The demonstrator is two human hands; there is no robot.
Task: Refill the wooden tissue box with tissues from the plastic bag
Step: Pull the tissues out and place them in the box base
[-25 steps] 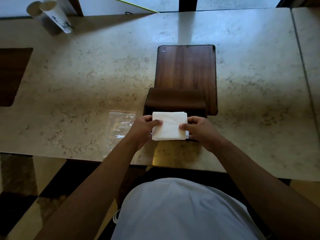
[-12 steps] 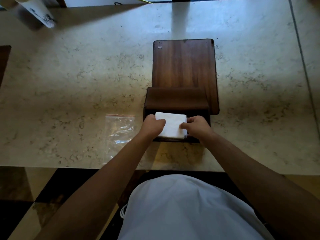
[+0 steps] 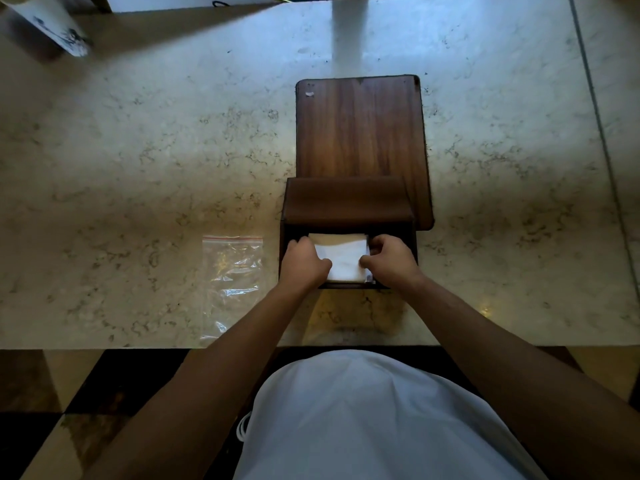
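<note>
Your left hand (image 3: 304,261) and right hand (image 3: 389,259) pinch opposite edges of a white tissue stack (image 3: 343,258) inside the open wooden tissue box (image 3: 346,202). It looks light and soft; grip the sides. The empty plastic bag (image 3: 232,268) lies left.

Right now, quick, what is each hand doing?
Left hand: closed on the left edge of the tissues in the wooden box.
Right hand: closed on their right edge.
</note>
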